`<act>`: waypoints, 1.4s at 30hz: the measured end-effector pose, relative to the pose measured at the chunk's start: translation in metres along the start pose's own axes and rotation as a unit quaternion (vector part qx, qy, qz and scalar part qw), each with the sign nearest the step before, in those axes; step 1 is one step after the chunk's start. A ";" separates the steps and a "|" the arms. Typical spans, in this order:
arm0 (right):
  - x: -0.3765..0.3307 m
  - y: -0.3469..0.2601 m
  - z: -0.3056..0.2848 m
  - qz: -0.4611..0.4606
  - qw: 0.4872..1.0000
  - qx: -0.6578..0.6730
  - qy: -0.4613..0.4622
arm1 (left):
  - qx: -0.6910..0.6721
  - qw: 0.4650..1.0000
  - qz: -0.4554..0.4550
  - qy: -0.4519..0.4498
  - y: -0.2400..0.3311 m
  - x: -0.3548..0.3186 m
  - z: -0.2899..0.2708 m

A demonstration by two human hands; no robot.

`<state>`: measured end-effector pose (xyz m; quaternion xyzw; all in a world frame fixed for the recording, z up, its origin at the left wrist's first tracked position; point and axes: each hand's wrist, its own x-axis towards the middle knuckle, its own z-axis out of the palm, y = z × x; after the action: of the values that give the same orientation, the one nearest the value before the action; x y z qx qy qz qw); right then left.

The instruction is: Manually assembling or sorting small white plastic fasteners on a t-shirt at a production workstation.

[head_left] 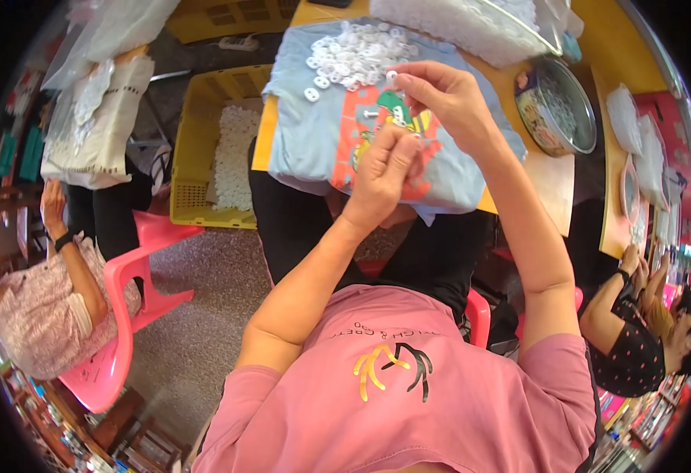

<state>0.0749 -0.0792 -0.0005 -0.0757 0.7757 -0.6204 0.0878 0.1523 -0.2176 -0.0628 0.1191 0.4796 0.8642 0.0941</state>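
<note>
While the right hand pinches a small white plastic ring between thumb and forefinger, the left hand sits just below it with its fingers curled shut; whether anything lies inside that hand cannot be made out. The ring is round, flat and pale, held in the air above a pale blue cloth with a bright red, green and yellow print. Both hands hover over this cloth, which is spread across the person's lap and the edge of a yellow table. At the far end of the cloth lies a loose pile of matching white rings. To the right on the table stands a round metal tin. To the left, on the floor, a yellow plastic crate holds more white pieces. Beside it, another person sits on a pink chair.
</note>
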 end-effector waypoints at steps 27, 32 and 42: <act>-0.084 0.029 0.007 0.036 0.962 0.258 0.086 | 0.037 0.999 0.022 0.020 -0.006 0.006 0.004; -0.084 0.024 0.008 0.019 0.971 0.208 0.114 | 0.039 0.998 0.038 0.014 -0.009 0.006 0.003; -0.083 0.025 0.007 -0.021 0.984 0.131 0.115 | 0.080 0.996 0.039 0.028 -0.008 0.006 0.005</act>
<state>0.1570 -0.0619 -0.0225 -0.0076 0.6911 -0.7227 -0.0057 0.1482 -0.2074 -0.0666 0.1210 0.5443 0.8293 0.0372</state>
